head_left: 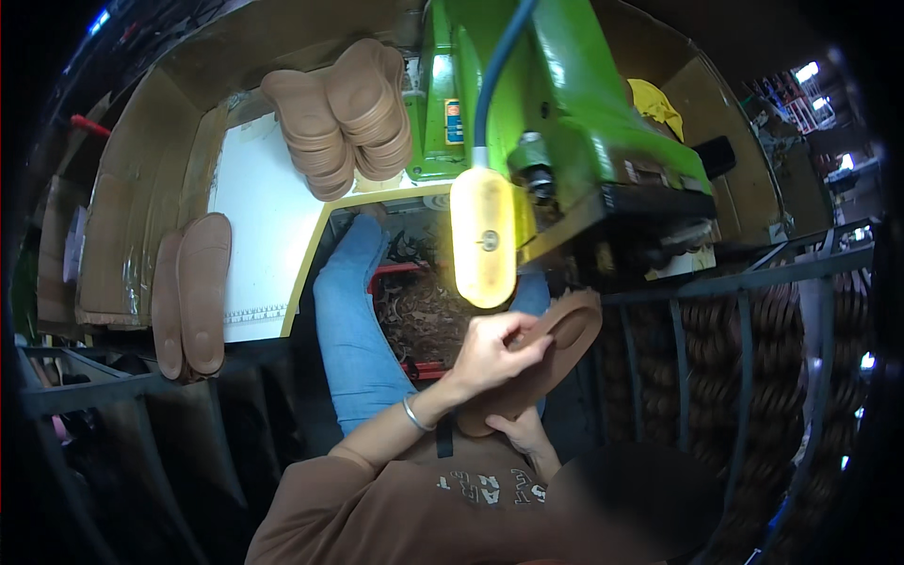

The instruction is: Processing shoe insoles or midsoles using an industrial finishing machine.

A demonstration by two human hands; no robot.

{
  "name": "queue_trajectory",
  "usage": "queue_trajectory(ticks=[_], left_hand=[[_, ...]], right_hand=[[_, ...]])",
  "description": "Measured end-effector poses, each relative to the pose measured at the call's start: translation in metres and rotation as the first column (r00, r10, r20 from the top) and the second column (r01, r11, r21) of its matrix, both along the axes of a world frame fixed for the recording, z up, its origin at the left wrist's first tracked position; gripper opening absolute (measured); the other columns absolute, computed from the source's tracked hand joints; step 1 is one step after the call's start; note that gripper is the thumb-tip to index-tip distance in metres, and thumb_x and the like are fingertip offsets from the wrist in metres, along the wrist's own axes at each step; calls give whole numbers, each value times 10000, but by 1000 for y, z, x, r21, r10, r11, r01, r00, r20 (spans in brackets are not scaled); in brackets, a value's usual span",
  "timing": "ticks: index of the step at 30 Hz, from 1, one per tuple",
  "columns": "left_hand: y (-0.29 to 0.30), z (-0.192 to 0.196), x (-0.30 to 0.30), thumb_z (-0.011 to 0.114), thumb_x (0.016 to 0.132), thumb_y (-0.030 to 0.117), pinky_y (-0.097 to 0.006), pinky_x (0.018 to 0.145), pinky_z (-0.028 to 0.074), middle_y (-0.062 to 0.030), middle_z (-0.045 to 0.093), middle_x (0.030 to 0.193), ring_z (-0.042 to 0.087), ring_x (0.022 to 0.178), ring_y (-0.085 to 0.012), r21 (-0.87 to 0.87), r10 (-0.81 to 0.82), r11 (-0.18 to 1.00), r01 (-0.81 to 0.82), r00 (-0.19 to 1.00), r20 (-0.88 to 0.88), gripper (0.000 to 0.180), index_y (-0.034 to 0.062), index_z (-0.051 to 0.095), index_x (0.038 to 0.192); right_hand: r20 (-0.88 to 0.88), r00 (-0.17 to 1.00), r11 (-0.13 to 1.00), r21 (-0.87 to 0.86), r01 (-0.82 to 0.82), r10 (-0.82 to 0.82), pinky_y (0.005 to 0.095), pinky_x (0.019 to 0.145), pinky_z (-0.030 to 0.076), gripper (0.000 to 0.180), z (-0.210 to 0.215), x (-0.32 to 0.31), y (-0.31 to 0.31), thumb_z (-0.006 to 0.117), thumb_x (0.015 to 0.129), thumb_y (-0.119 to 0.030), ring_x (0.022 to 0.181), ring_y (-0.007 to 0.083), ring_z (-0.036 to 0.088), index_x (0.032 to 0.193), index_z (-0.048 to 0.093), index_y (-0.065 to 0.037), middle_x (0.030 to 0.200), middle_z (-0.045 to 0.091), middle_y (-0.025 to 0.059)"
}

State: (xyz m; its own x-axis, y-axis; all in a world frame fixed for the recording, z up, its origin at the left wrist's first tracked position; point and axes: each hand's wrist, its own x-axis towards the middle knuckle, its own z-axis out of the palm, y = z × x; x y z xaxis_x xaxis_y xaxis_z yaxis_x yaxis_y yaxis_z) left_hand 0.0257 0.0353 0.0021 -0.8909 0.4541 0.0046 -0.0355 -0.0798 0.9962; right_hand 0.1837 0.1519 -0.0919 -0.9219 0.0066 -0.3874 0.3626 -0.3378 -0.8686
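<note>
Two bare hands of mine share one brown insole point(535, 384) in the head view, held in front of my body, near the green machine point(574, 104). Its long axis slants from near left to far right: the near end sits just in front of my shirt, and the far end points toward the machine's dark head point(650, 231), short of it as far as I can judge. A ragged fringe shows along the left side of that far end.

My left hand point(492, 356) is the farther one and the closer to the fringe; thumb and fingers pinch the insole's left edge around its middle, so from there the fringed end lies to the far right. My right hand point(525, 438) clasps the near end, thumb on top, the other fingers hidden beneath.

A lit yellow lamp point(490, 207) hangs just beyond my left hand. Well apart, to the left, a loose pair of insoles point(202, 301) lies on the white tabletop point(264, 226), and stacked insoles point(363, 104) stand farther off, beside the machine.
</note>
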Motion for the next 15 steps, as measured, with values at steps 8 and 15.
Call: queue_trajectory(ticks=[8,15], left_hand=[[-18,-5,2,672,772,-40,-142,544,426,0,595,735,518,626,-9,122,320,937,-326,945,68,142,-9,578,874],[-20,-14,14,639,780,-66,-229,734,505,-95,594,979,595,851,-106,381,201,865,-326,921,334,321,-26,490,1062]], right_hand=[[-21,984,984,2,-176,176,284,872,452,463,18,-14,11,747,728,-81,994,160,568,1132,553,37,1091,609,95],[-16,963,962,-55,267,-269,291,823,489,518,44,-3,85,715,617,9,925,186,609,1097,529,59,1015,619,114]])
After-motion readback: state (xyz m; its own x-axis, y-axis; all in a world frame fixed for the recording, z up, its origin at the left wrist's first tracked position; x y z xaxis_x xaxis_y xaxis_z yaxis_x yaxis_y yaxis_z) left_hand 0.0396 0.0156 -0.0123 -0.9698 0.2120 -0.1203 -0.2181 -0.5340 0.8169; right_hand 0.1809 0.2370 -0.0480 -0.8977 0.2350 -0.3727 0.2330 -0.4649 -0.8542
